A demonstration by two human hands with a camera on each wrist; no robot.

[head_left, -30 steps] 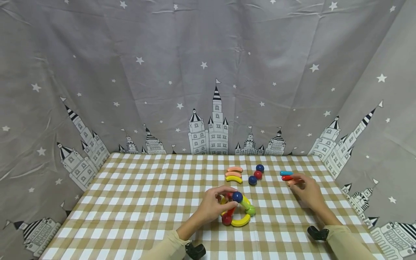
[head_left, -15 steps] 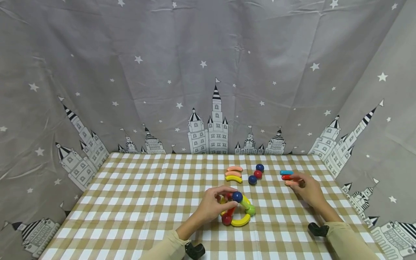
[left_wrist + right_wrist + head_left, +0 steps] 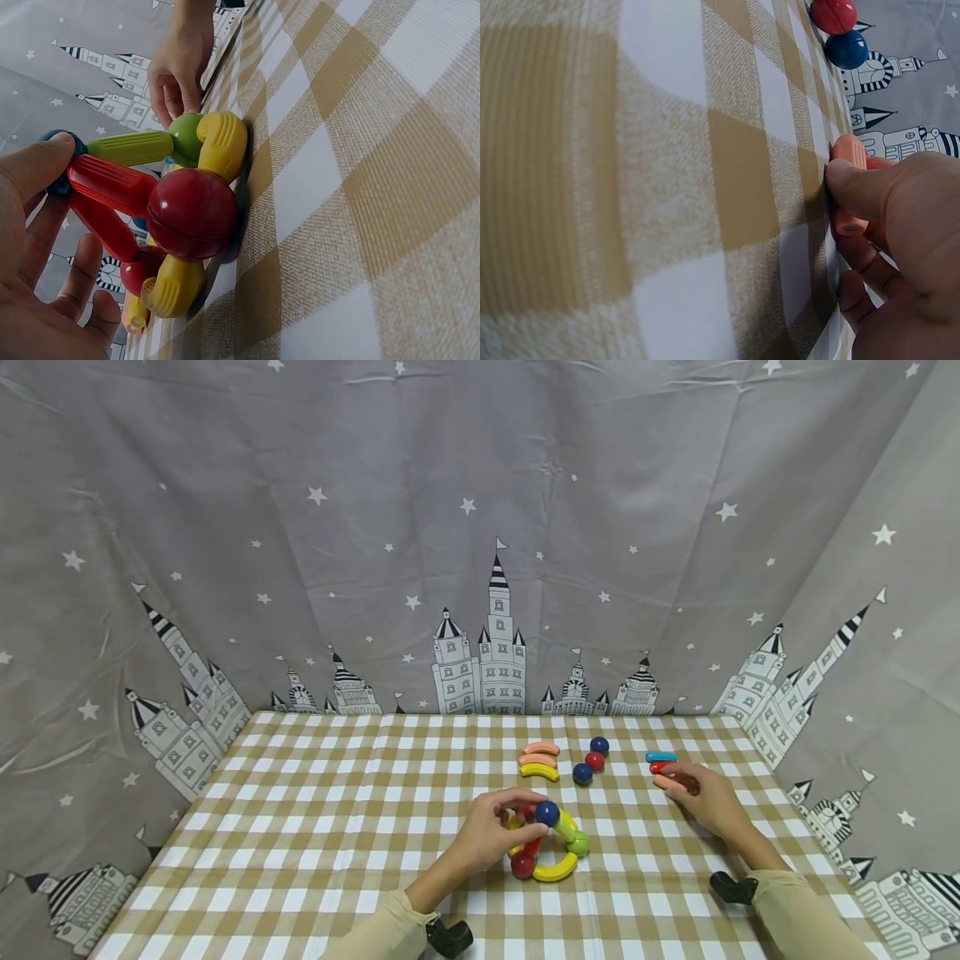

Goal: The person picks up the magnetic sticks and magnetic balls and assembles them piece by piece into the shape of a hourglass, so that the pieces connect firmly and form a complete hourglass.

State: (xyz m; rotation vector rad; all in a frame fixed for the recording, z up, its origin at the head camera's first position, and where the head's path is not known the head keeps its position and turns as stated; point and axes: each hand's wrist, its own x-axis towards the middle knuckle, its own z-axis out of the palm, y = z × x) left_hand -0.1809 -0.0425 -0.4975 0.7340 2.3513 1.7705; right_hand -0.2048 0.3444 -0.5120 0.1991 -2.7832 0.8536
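My left hand [image 3: 487, 833] pinches the dark blue ball [image 3: 547, 813] on top of a pyramid-like build of magnetic sticks and balls. Red sticks [image 3: 112, 184] and a light green stick [image 3: 129, 148] slope down from that ball. Red balls [image 3: 192, 214], a green ball [image 3: 185, 136] and curved yellow sticks [image 3: 555, 868] form its base on the cloth. Off to the right, my right hand [image 3: 708, 797] pinches a salmon stick [image 3: 850, 187] between thumb and fingers, low over the cloth. Beside it lie a red stick [image 3: 660, 767], partly hidden by the fingers, and a blue stick [image 3: 661, 757].
Behind the build, two curved salmon sticks [image 3: 540, 748] and a curved yellow stick [image 3: 539, 772] lie in a stack-like row. Two blue balls [image 3: 582, 774] and a red ball [image 3: 595, 761] sit to their right. A checked cloth [image 3: 337, 810] covers the table, with a grey curtain [image 3: 360, 527] behind.
The right hand has shifted slightly left, and the salmon stick has turned to lie more alongside the red one. My left hand keeps its hold on the blue ball.
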